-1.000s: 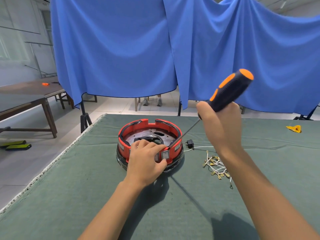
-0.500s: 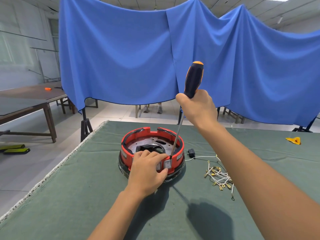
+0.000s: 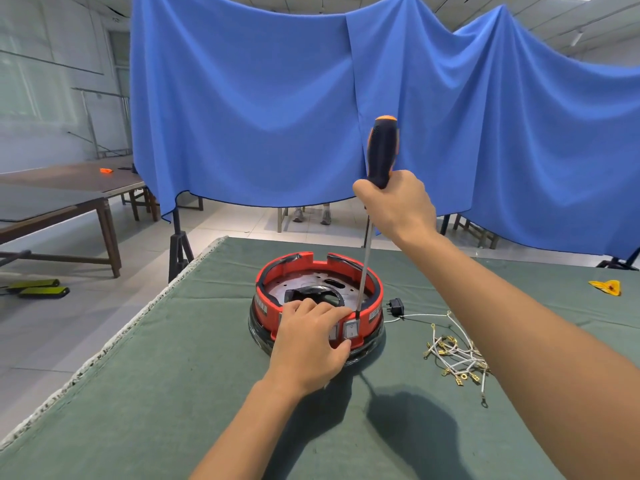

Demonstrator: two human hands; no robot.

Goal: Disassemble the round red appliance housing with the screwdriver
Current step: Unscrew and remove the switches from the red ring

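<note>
Red plastic rings the round housing, which sits on the green-covered table straight ahead of us, its open top showing a metal plate inside. Our left hand grips the near rim, fingers curled over the edge and thumb on the outer wall beside a small switch, while our right hand is clenched around the black-and-orange screwdriver, held nearly upright with its tip at the rim just above that switch. A bundle of white wires lies on the cloth to the right, near a small black plug.
</note>
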